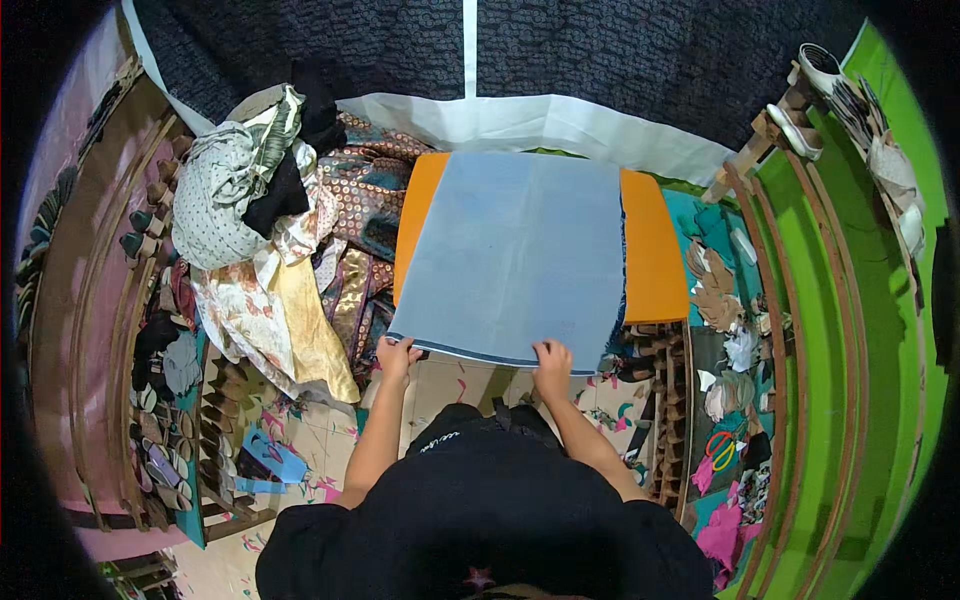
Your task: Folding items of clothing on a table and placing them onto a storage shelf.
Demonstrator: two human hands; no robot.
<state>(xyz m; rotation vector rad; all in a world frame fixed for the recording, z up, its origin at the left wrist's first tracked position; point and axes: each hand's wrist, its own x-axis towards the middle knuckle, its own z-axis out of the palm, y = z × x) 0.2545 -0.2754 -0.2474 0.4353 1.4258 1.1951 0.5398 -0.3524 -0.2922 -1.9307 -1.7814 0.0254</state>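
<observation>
A large piece of light blue fabric with a dark selvedge along its near edge lies spread over an orange board. Its right edge looks frayed and dark. At the fabric's near left corner, my left hand pinches the edge between thumb and fingers. My right hand grips the same near edge farther to the right. Between the two hands the edge runs nearly straight, hanging slightly past the board's near side.
Heaped patterned cloths lie to the left of the board. Slatted wooden racks hold shoe parts on both sides. Scissors with coloured handles rest among scraps at the right. Blue cut-out pieces sit at lower left, and scraps litter the tiled floor.
</observation>
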